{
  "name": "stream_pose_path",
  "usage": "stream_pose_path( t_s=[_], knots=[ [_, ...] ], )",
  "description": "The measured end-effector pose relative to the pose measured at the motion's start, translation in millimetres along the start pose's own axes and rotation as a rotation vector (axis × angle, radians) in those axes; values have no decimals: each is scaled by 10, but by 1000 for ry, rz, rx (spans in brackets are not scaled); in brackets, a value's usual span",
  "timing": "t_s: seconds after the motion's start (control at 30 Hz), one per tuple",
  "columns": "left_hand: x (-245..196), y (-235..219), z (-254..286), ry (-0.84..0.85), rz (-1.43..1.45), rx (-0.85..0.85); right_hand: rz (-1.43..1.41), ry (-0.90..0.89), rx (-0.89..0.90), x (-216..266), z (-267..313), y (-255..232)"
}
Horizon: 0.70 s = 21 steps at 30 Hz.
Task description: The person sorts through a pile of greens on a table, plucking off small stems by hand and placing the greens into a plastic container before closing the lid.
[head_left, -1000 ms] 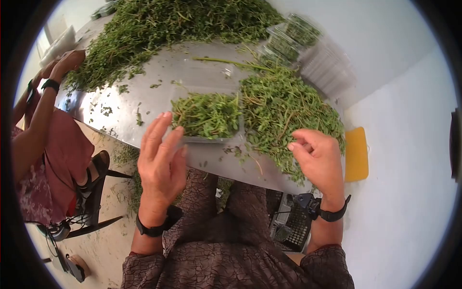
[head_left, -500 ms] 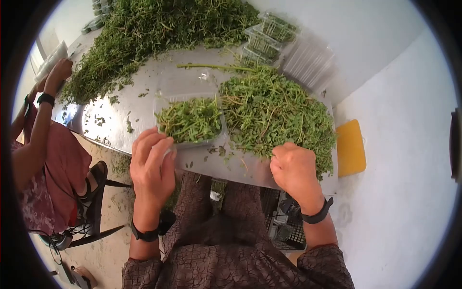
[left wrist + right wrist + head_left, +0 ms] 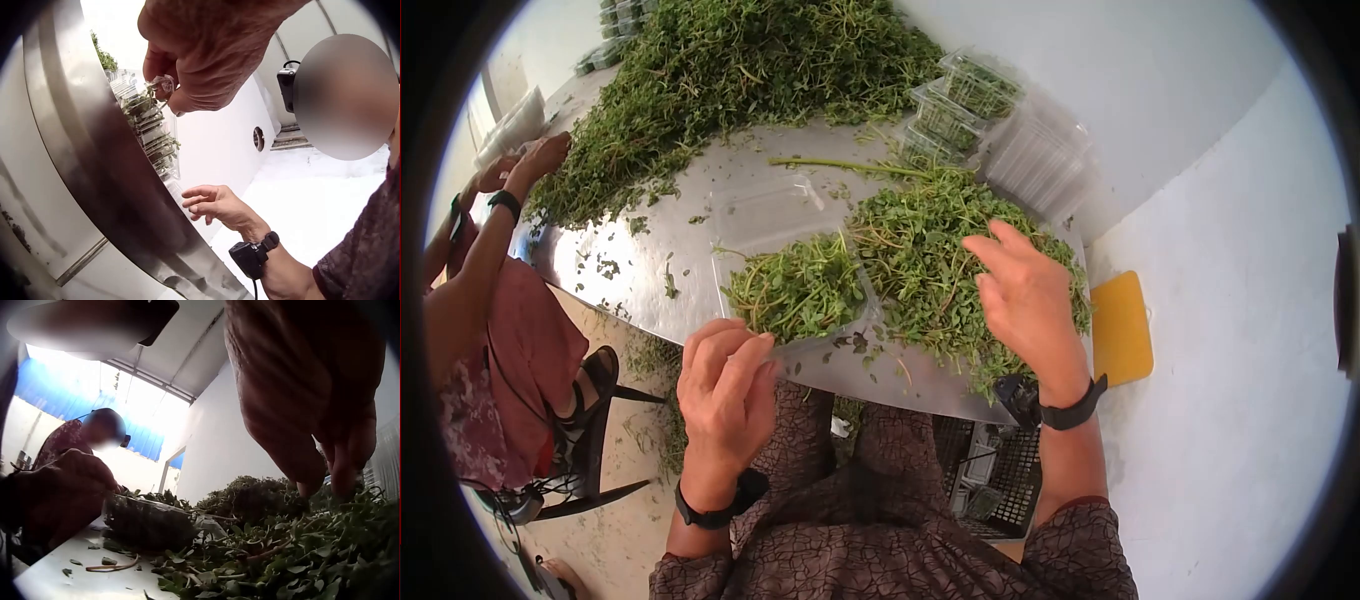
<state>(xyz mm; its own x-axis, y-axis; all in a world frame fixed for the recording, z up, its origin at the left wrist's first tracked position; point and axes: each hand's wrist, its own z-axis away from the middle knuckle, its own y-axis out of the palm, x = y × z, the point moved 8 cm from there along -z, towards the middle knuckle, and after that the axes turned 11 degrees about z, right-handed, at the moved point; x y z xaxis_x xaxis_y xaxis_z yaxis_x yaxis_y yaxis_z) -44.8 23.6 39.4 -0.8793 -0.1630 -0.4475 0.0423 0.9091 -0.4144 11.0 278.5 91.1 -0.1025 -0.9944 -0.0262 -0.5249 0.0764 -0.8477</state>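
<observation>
My left hand point(image 3: 725, 395) pinches the near left corner of an open clear plastic container point(image 3: 750, 215) heaped with green sprigs point(image 3: 800, 290). Its lid lies folded back on the table. In the left wrist view, the thumb and fingers of the left hand point(image 3: 206, 56) close on clear plastic beside some stems. Right of the container, my right hand point(image 3: 1035, 305) hovers over a loose pile of sprigs point(image 3: 930, 235), fingers apart and loosely bent. The right wrist view shows the right hand point(image 3: 306, 381) pointing down above the pile point(image 3: 262, 556), with nothing seen in it.
A large green heap point(image 3: 740, 70) covers the table's far side. Filled containers point(image 3: 945, 115) and nested empty ones point(image 3: 1040, 160) stand back right. A yellow board point(image 3: 1122, 325) is beyond the right edge. Another person's hands point(image 3: 540, 160) are at far left.
My right hand has dipped toward the pile's near edge, closed, then risen farther back with its fingers spread. My left hand has come to the container's corner. The head view has shifted slightly.
</observation>
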Motion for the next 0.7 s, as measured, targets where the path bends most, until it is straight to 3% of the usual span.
stream_pose_path(
  t_s=[0.13, 0.23, 0.37, 0.57, 0.63, 0.7],
  knots=[
    [19, -18, -6, 5, 0, 14, 69, -110, 181, 21, -103, 350],
    [42, -36, -2, -10, -1, 33, 199, -91, 285, -66, -110, 492],
    [51, -36, -3, -7, -4, 39, 242, -132, 110, -119, -96, 287],
    [26, -38, -22, -11, 5, 33, -26, 160, -26, -329, -84, -144],
    [24, -49, -16, -25, -4, 18, -255, 465, 96, -526, 13, -60],
    [17, -88, 13, -52, -27, 3, -419, 551, 94, -535, 70, -54]
  ],
)
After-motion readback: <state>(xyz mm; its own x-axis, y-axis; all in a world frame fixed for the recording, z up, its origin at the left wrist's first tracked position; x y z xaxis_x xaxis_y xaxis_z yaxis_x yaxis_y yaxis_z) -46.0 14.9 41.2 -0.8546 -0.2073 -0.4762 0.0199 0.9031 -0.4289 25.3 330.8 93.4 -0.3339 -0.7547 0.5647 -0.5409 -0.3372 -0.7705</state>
